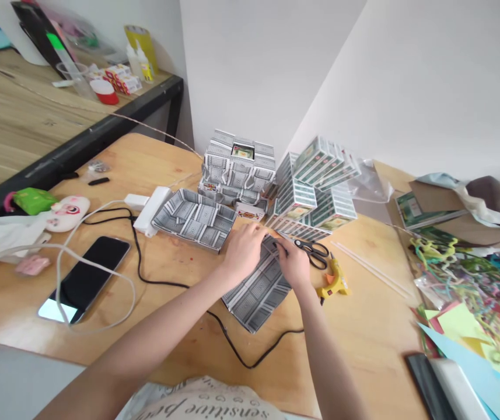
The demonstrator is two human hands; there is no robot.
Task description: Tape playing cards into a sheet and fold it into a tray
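Observation:
A long open tray made of grey-patterned playing cards (254, 297) lies tilted on the table between my hands. My left hand (246, 249) is closed on its far left edge, with the fingertips bent over the rim. At the far right corner, my right hand (294, 262) pinches the tray's edge; a small dark spot shows by the fingers. A second card tray (195, 219) rests to the left. Behind stands a chest-like stack built of cards (238, 166). Black-handled scissors (315, 252) and a yellow glue gun (335, 282) lie just right of my right hand.
Many green-edged card boxes (320, 186) are piled at the back. A phone (87, 280), white cable and power strip (152, 211) lie left. A black cord (250, 366) loops in front of the tray. Clear glue sticks (372, 269) and coloured paper (464, 332) are at the right.

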